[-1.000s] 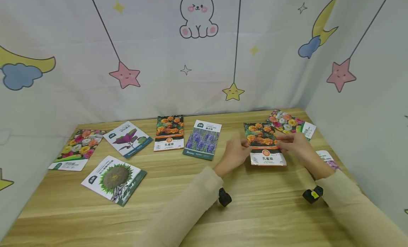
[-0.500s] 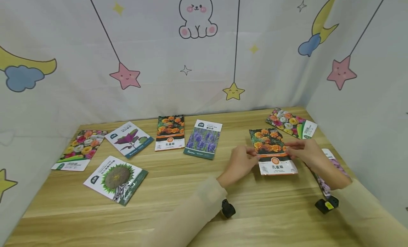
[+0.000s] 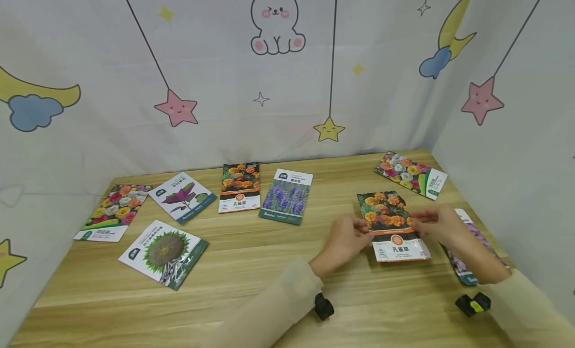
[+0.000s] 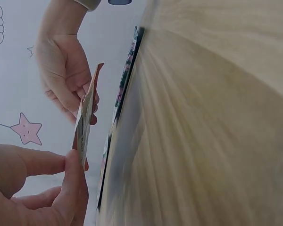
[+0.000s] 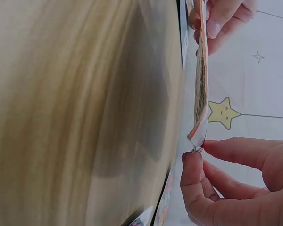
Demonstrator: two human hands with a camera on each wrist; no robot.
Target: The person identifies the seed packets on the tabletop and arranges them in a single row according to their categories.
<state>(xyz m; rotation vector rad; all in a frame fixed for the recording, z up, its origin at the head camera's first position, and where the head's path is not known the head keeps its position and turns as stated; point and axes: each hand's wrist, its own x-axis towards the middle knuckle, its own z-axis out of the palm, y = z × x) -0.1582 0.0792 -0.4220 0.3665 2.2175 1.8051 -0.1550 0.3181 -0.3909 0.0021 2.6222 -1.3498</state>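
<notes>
A seed packet with orange marigolds (image 3: 386,210) is held between both hands, raised off the table as the wrist views show. My left hand (image 3: 346,240) pinches its left edge between thumb and fingers. The opposite edge is pinched by my right hand (image 3: 442,228). Seen edge-on in the left wrist view, the packet (image 4: 85,122) is thin and slightly bent. Beneath my right wrist lies a packet with pink-purple flowers (image 3: 460,268), partly covered by the arm. Behind the right hand rests a packet of mixed colourful blooms (image 3: 406,173).
On the wooden table (image 3: 251,288), a lavender packet (image 3: 287,198) and a second marigold packet (image 3: 240,188) lie at the back middle. To the left are a purple-leaf packet (image 3: 181,195), a sunflower packet (image 3: 163,253) and another mixed-bloom packet (image 3: 112,213). A printed curtain (image 3: 215,68) stands behind.
Both hands have moved toward the front and right, carrying the marigold packet with them. More of the pink-purple packet now shows beside the right arm. The other packets have stayed put.
</notes>
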